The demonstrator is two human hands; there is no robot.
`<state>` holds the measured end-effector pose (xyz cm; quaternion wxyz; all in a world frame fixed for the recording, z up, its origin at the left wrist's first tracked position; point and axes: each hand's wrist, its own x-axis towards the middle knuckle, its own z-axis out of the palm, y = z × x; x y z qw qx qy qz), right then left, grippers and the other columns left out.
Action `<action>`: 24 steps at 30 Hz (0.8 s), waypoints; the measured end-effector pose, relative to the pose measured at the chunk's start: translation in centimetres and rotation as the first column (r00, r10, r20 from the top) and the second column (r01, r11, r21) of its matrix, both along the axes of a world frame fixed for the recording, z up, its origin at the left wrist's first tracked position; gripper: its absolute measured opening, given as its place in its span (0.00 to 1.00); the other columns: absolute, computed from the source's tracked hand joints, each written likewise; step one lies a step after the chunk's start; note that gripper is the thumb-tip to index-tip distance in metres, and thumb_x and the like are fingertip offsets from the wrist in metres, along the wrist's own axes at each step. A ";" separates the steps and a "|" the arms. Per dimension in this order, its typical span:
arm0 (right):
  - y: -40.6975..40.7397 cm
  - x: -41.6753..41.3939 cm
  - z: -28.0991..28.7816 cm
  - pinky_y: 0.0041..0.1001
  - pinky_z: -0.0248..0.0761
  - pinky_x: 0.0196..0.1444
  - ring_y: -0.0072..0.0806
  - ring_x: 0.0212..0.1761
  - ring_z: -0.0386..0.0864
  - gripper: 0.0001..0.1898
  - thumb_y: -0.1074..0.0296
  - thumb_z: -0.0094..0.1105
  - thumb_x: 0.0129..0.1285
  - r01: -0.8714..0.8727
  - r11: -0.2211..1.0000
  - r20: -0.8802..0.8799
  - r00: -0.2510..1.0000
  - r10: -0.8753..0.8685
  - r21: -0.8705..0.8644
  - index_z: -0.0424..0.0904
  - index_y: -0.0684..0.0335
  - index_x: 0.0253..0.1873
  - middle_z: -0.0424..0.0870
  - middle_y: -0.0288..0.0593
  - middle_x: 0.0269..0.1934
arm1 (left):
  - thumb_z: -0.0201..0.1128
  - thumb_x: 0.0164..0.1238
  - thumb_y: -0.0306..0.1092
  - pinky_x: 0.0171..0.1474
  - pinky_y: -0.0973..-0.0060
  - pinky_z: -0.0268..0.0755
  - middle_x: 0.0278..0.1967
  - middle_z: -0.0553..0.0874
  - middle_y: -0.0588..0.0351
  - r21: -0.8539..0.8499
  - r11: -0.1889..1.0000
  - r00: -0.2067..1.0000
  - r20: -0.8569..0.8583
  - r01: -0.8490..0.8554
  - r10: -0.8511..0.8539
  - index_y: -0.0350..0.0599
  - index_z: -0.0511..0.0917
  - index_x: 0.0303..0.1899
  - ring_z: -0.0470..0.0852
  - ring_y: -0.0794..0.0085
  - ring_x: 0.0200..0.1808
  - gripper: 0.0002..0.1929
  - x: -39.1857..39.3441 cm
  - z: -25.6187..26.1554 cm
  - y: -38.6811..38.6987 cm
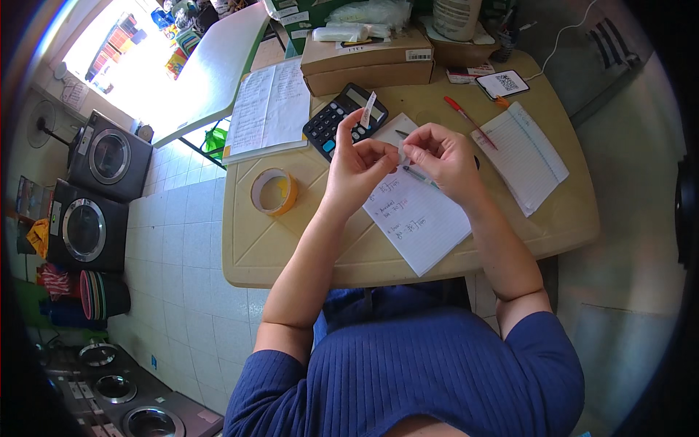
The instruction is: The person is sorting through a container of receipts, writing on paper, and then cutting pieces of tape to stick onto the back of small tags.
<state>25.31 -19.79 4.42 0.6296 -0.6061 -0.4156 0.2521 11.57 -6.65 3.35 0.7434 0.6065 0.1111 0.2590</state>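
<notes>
Both my hands meet above a lined sheet of paper [420, 229] with handwriting. My left hand [363, 164] and my right hand [442, 158] pinch a small translucent piece [403, 152] between their fingertips; its material cannot be told. A narrow paper strip [369, 109] with writing stands at my left index fingertip. Beyond my left hand lies a black desk calculator [333, 125]. A pen [420, 177] rests on the sheet, partly under my right hand. A roll of tape [274, 191] lies to the left.
The beige plastic table [284, 257] also bears a notepad [524, 153], a red pen [469, 122], a phone [501, 84] on a cable, written sheets [270, 106] and a cardboard box [368, 63]. A white table [218, 71] stands beyond; front-loading machines [84, 229] line the left.
</notes>
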 end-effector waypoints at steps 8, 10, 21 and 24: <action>0.1 -0.3 -0.3 0.19 0.75 0.41 0.15 0.37 0.81 0.03 0.76 0.66 0.67 0.040 0.999 -0.008 0.999 -0.040 0.037 0.82 0.66 0.43 0.87 0.35 0.36 | 0.75 0.57 0.20 0.49 0.76 0.83 0.38 0.84 0.55 0.097 0.993 0.998 0.015 -0.067 0.066 0.46 0.50 0.74 0.85 0.76 0.41 0.49 0.4 0.2 -1.1; 0.1 -0.4 -0.2 0.19 0.76 0.40 0.15 0.35 0.81 0.03 0.75 0.66 0.67 0.053 0.998 -0.030 0.998 -0.052 0.022 0.82 0.66 0.42 0.87 0.36 0.36 | 0.77 0.55 0.21 0.49 0.76 0.83 0.36 0.83 0.57 0.215 0.967 0.990 0.011 -0.138 0.139 0.46 0.51 0.74 0.84 0.77 0.40 0.50 0.6 0.2 -1.4; 0.3 -0.7 -0.3 0.19 0.76 0.39 0.17 0.35 0.83 0.04 0.74 0.66 0.67 0.068 0.997 -0.065 0.996 -0.066 0.029 0.82 0.67 0.42 0.87 0.36 0.35 | 0.72 0.60 0.17 0.49 0.75 0.82 0.38 0.82 0.55 0.270 0.948 0.985 0.000 -0.166 0.172 0.46 0.51 0.74 0.84 0.75 0.41 0.46 0.5 0.1 -1.6; 0.2 -0.8 -0.2 0.20 0.77 0.40 0.18 0.36 0.84 0.03 0.75 0.65 0.67 0.065 0.997 -0.091 0.994 -0.062 0.029 0.82 0.68 0.42 0.87 0.38 0.35 | 0.71 0.62 0.17 0.49 0.75 0.82 0.39 0.82 0.55 0.188 0.972 0.990 0.012 -0.137 0.138 0.46 0.51 0.75 0.85 0.75 0.42 0.44 0.4 0.0 -1.4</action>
